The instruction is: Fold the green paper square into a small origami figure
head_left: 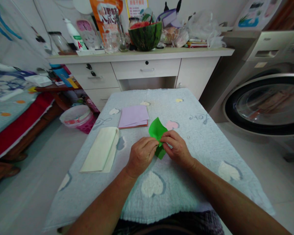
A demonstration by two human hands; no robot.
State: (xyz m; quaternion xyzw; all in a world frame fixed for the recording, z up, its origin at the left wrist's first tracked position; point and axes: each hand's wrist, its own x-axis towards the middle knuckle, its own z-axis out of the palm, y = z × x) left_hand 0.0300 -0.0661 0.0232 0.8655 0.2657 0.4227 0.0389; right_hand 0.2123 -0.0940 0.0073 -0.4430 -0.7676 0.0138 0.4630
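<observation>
A piece of bright green paper (157, 128), partly folded, is held just over the cloth-covered table. My left hand (142, 151) pinches its left edge near the middle, thumb and fingers together. From the other side my right hand (176, 147) grips it with fingertips close to those of the left. The paper's upper part curves upward, and a lower flap points toward me. Fingers hide the fold at its centre. Beyond my left hand lies a stack of coloured paper (134, 115), lilac on top. Nearer on the left rests a folded pale cream paper (100, 150).
A blue-grey cloth with heart shapes (205, 182) covers the table. Behind it stands a white cabinet (147, 68) carrying a cut watermelon (146, 36), glasses and bags. A washing machine (262, 85) is at the right; a pink bin (84, 122) and a bed (12, 120) are at the left.
</observation>
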